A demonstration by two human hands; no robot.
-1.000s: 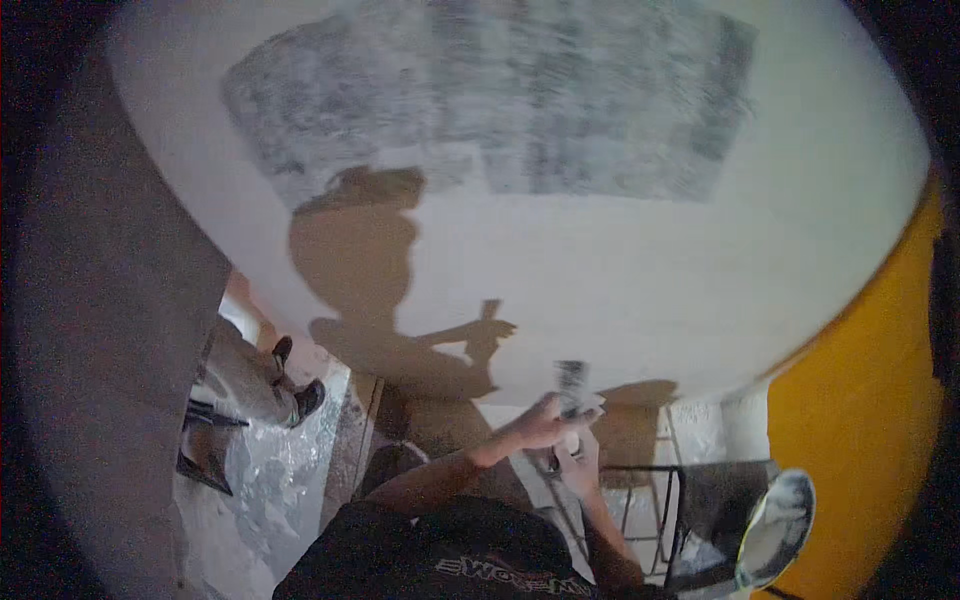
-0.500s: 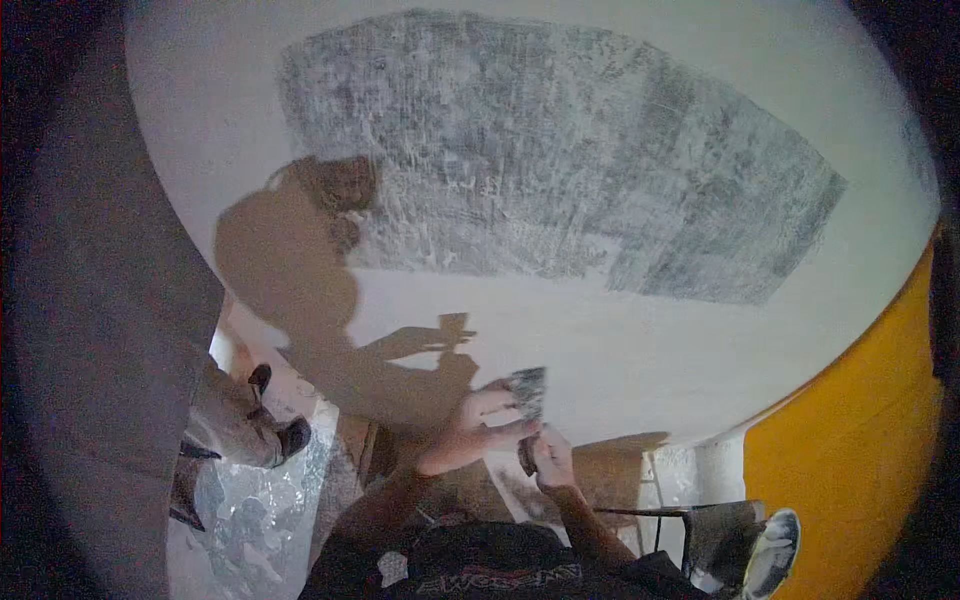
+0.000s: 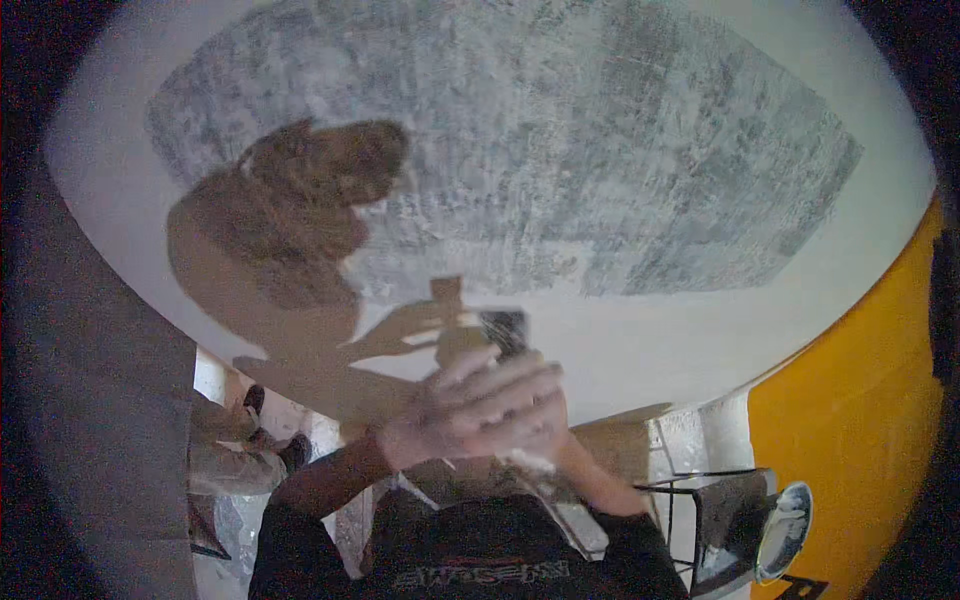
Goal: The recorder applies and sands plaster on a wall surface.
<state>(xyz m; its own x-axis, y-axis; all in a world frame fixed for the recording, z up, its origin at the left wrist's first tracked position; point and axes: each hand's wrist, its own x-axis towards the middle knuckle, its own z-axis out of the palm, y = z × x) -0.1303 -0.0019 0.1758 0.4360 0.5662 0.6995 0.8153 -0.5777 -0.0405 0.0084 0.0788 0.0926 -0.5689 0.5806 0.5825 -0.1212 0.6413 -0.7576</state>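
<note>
My left hand (image 3: pixel 480 412) is in front of my chest, its fingers stretched out toward the right and slightly blurred. It crosses in front of my right hand (image 3: pixel 553 438) and hides most of it. A putty knife (image 3: pixel 505 332) points up from behind the left fingers, its dark blade smeared. My right hand is closed round its handle, which is now covered. Some white stuff shows just below the hands. Ahead is a white wall (image 3: pixel 650 340) with a large grey, streaky patch (image 3: pixel 560 150).
At the lower right a round container with white paste (image 3: pixel 785 535) is beside a black chair (image 3: pixel 725 515). An orange wall (image 3: pixel 840 430) is on the right. At the lower left are another person's legs (image 3: pixel 235 465) in dark shoes, over a shiny covered floor.
My left hand has swung right, from beside the blade to across my right hand, its fingers straightening. The knife has shifted up and left. The view has moved closer to the wall.
</note>
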